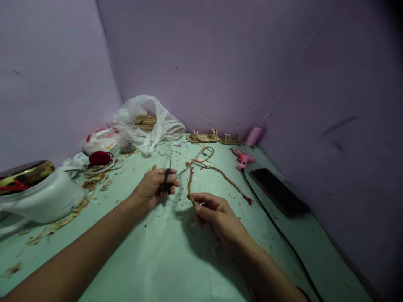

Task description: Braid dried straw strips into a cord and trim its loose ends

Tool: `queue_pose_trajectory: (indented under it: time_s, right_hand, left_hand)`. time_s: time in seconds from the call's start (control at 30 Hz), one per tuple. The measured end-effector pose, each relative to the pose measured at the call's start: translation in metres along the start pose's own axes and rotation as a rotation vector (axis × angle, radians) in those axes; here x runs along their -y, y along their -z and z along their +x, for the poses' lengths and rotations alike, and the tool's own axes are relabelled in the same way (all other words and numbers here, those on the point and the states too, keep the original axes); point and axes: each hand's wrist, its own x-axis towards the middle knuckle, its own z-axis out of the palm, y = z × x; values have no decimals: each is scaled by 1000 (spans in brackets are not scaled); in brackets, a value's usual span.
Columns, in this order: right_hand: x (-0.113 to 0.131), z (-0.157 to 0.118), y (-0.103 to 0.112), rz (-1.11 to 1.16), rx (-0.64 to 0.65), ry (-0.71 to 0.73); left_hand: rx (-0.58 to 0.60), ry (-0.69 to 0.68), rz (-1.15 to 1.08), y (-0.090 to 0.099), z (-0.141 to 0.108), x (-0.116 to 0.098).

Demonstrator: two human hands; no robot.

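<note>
My left hand [155,184] is closed round the black handles of a pair of scissors [168,178]. Their thin blades point away from me and look spread apart. Between finger and thumb, my right hand [214,209] pinches one end of a braided straw cord [190,182]. The cord rises from my fingers, makes a loop [206,154] farther back, and another length runs off to the right, ending in a reddish tip [249,201]. The scissors are just left of the cord, apart from my right hand.
A pink glue gun [244,159] with a black cable [283,235] and a dark phone [278,193] lie to the right. A pink spool [253,136], small woven hats [206,137] and a plastic bag [166,126] stand at the back. A white pot [53,199] and straw scraps are left.
</note>
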Motion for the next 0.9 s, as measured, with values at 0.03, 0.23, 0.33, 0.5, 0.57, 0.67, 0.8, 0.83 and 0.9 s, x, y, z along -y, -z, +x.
queue_pose_trajectory:
  time_s: [0.03, 0.23, 0.33, 0.5, 0.57, 0.67, 0.8, 0.83, 0.9]
  right_hand:
    - [-3, -1, -2, -7, 20, -10]
    - [-14, -5, -12, 0, 70, -74]
    - [-13, -5, -10, 2, 70, -89]
    - [-8, -5, -11, 76, 57, -46]
    - [-7, -5, -14, 113, 47, -22]
    - [-8, -5, -20, 112, 16, -5]
    - [-7, -1, -21, 149, -115, -13]
    - [-5, 0, -18, 153, -151, -13]
    - [0, 3, -11, 149, -222, -12]
  left_hand:
    - [28, 47, -60, -2, 1, 3]
    - [98, 142, -233, -11, 4, 14]
    - [35, 2, -228, -13, 2, 12]
    - [-81, -252, -121, -19, -8, 10]
    - [-98, -303, -101, -23, -12, 10]
    - [-159, -358, -88, -28, -15, 11]
    - [-99, -343, 90, -23, -14, 9]
    - [-51, -354, 208, -20, -14, 8]
    - [30, -479, 547, -12, -16, 8]
